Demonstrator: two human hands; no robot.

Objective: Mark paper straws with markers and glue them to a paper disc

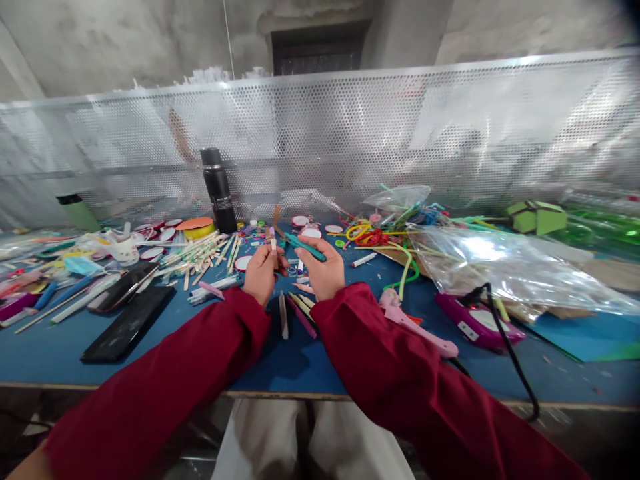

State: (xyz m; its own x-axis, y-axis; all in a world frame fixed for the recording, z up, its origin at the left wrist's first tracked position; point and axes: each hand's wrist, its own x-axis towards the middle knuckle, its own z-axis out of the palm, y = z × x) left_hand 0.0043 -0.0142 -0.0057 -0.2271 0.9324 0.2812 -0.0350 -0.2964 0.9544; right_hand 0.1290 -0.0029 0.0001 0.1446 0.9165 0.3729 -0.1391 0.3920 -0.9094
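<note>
In the middle of the blue table, my left hand (261, 272) is closed on a small craft stick (273, 240) that stands upright, its upper part pale with a purple tip. My right hand (323, 270) grips a slim teal pen (306, 246), whose far end points left, close to the stick. From this view I cannot tell whether pen and stick touch. Below the hands lie several pens, among them a pink one (303, 317) and a grey one (283, 316). Beside my left wrist rest more pale markers (220, 287).
A black bottle (219, 193) stands behind a heap of craft sticks (200, 253). A black phone (127, 325) lies to the left. At right are a pink glue gun (415, 323), a purple corded device (477, 323) and a clear plastic bag (510, 267). A perforated metal panel (320, 147) runs along the back.
</note>
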